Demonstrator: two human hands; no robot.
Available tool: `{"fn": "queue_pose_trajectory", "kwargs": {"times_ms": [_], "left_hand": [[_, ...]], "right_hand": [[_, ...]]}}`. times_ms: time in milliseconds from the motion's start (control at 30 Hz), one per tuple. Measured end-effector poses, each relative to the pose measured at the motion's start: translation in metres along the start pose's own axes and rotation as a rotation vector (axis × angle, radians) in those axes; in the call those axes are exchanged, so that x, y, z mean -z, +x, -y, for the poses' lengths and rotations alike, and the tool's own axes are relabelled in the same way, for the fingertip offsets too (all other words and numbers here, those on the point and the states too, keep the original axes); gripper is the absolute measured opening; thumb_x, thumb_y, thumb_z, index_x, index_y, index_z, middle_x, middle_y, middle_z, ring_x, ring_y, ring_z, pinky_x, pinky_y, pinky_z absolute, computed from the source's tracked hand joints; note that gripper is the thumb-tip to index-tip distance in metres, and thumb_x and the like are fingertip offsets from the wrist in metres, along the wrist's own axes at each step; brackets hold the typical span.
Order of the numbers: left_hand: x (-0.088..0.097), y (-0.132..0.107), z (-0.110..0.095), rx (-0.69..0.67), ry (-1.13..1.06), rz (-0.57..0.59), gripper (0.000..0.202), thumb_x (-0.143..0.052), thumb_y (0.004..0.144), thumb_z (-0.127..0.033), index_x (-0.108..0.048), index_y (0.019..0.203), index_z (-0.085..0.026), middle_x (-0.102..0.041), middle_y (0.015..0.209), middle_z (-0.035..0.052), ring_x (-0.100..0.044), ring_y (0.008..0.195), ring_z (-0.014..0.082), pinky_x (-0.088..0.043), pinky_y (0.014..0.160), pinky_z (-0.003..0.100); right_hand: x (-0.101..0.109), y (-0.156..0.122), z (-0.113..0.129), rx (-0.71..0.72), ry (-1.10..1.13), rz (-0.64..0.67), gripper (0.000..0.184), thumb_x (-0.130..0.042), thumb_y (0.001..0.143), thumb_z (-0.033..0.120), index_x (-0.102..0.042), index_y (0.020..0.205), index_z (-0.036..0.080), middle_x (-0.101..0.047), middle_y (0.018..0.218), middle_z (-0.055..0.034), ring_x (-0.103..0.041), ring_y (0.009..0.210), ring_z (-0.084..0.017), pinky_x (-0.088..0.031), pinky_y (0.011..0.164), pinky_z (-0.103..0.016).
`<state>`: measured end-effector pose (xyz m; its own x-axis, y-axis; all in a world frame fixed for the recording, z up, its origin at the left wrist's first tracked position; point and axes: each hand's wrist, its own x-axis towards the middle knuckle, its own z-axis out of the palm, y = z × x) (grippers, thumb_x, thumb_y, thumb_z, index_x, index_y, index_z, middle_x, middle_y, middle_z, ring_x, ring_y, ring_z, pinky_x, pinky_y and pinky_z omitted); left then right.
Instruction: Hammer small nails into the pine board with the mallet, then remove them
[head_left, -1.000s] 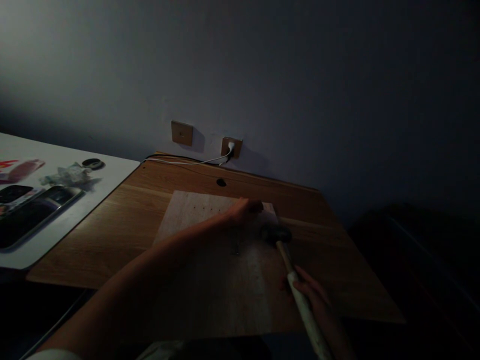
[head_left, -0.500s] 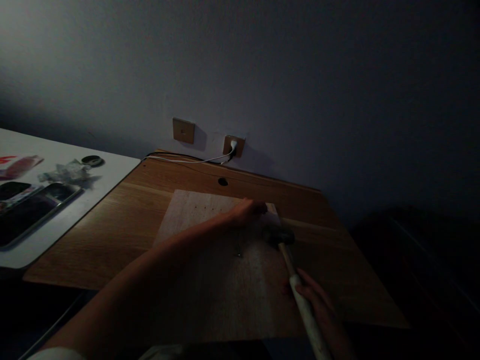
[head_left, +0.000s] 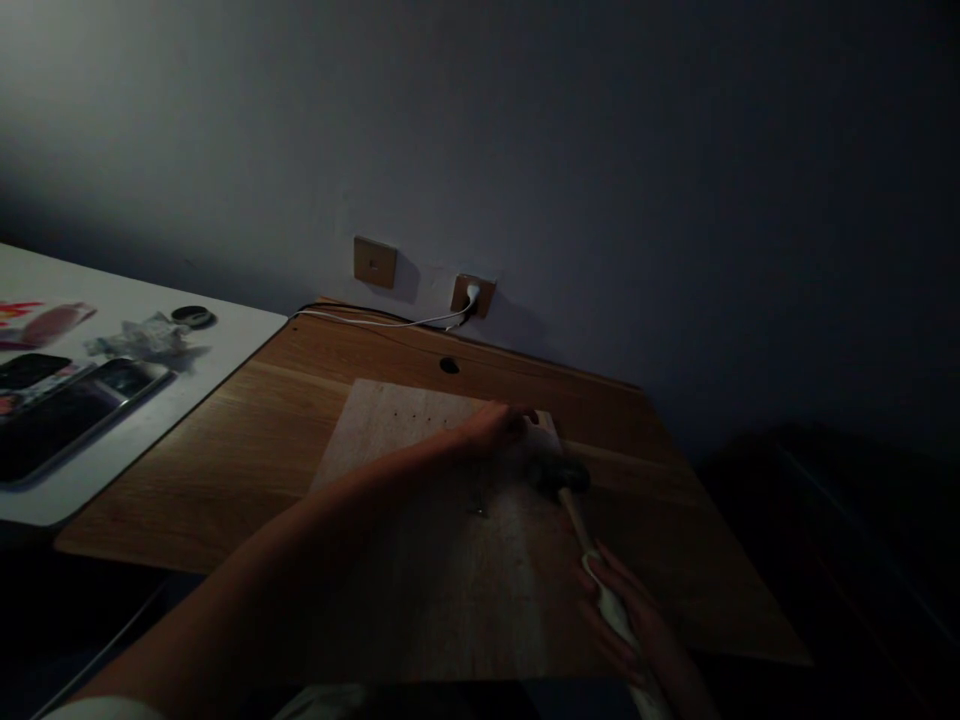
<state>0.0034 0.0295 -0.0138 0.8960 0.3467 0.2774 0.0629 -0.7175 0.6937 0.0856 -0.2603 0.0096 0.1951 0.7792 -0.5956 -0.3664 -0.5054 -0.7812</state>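
My right hand (head_left: 630, 620) is wrapped around the pale handle of a hammer (head_left: 574, 510). The dark hammer head is over the right side of a light wooden board (head_left: 420, 560). My left hand (head_left: 501, 428) rests at the board's far right part, its fingers bent and close together near the far edge; what they hold, if anything, is too dark to make out. Left of that hand, a row of several small dark marks (head_left: 414, 416), nails or holes, runs along the board. A few small shiny pieces, which look like nails (head_left: 478, 508), lie mid-board.
The board lies on a brown wooden desk (head_left: 225, 440) with a cable hole (head_left: 449, 366). A white table (head_left: 247, 330) adjoins on the left, bearing a dark glossy case (head_left: 82, 420), a crumpled plastic bag (head_left: 150, 338) and a round dark item (head_left: 192, 317). Cables run to a wall socket (head_left: 480, 296).
The view has shifted slightly. My right hand's fingers now show more fully around the hammer handle. My left fingers have moved a little at the far edge; the hammer head stays low near the board.
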Motion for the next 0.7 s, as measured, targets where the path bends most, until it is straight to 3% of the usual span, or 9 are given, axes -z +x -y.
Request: {"fn": "queue_pose_trajectory", "kwargs": {"times_ms": [67,167,267,333,467,700], "left_hand": [[0.0,-0.001,0.0,0.024,-0.041,-0.015,0.041,-0.064,0.085,-0.006,-0.066,0.125,-0.016,-0.077,0.1,0.0045,-0.072,0.091,0.0157,-0.051,0.085,0.025],[0.0,-0.001,0.002,0.034,-0.067,0.008,0.041,-0.066,0.084,-0.005,-0.064,0.124,-0.016,-0.078,0.102,0.005,-0.072,0.093,0.0155,-0.051,0.085,0.024],[-0.001,-0.001,0.003,0.037,-0.059,0.007,0.039,-0.065,0.084,-0.005,-0.064,0.122,-0.016,-0.078,0.105,0.0056,-0.072,0.094,0.0156,-0.051,0.085,0.024],[-0.001,-0.001,0.003,0.041,-0.045,-0.002,0.04,-0.065,0.083,-0.005,-0.065,0.121,-0.016,-0.078,0.105,0.0055,-0.072,0.095,0.0159,-0.051,0.084,0.024],[-0.001,0.0,0.003,0.047,-0.048,0.002,0.039,-0.066,0.082,-0.007,-0.067,0.12,-0.016,-0.078,0.102,0.0051,-0.073,0.093,0.0168,-0.051,0.083,0.024],[0.0,-0.002,-0.001,0.066,-0.024,-0.003,0.037,-0.066,0.083,-0.006,-0.068,0.118,-0.015,-0.077,0.102,0.0063,-0.072,0.093,0.0178,-0.052,0.083,0.026]], "right_hand": [[-0.003,0.003,0.004,0.01,-0.024,0.013,0.056,-0.079,0.066,0.074,-0.052,0.071,0.025,-0.043,0.035,0.0094,-0.031,0.023,-0.008,-0.027,0.026,-0.019],[-0.013,0.003,0.01,0.149,-0.059,-0.175,0.051,-0.074,0.075,0.071,-0.054,0.076,0.025,-0.045,0.036,0.0081,-0.033,0.026,-0.008,-0.028,0.029,-0.019],[-0.028,-0.001,0.022,0.258,-0.105,-0.417,0.049,-0.075,0.075,0.066,-0.061,0.096,0.023,-0.048,0.042,0.01,-0.034,0.028,-0.008,-0.027,0.03,-0.019],[-0.036,-0.005,0.032,0.278,-0.149,-0.507,0.065,-0.077,0.07,0.065,-0.063,0.116,0.021,-0.05,0.046,0.0104,-0.036,0.03,-0.009,-0.03,0.031,-0.02],[-0.042,-0.007,0.045,0.305,-0.233,-0.534,0.088,-0.077,0.069,0.063,-0.057,0.142,0.018,-0.051,0.049,0.0099,-0.04,0.035,-0.01,-0.034,0.033,-0.021],[-0.038,0.008,0.038,0.35,-0.3,-0.475,0.084,-0.071,0.082,0.059,-0.05,0.152,0.017,-0.05,0.054,0.0097,-0.04,0.036,-0.01,-0.035,0.033,-0.02]]}}
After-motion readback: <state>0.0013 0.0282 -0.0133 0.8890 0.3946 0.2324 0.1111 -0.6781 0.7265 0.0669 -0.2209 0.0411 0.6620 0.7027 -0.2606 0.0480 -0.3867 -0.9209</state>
